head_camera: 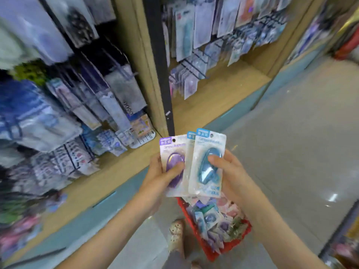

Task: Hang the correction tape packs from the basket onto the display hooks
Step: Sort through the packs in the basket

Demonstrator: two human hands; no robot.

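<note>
Both hands grip packs. Left hand (pixel 156 178) pinches purple correction tape pack (pixel 172 150), thumb across its blister. Right hand (pixel 232 171) holds blue pack (pixel 206 171), thumb pressed on the blister. 3rd pack (pixel 189 146) (blue header, mostly hidden) sits btwn them; can't tell which hand has it. All three are upright, fanned and overlapping, above red basket (pixel 208 251) on the floor w/ more packs (pixel 210 218) inside. Display hooks (pixel 194 68) are up ahead in a wooden bay, some carrying hung packs, all blurred. Shoe (pixel 175 235) just left of basket.
</note>
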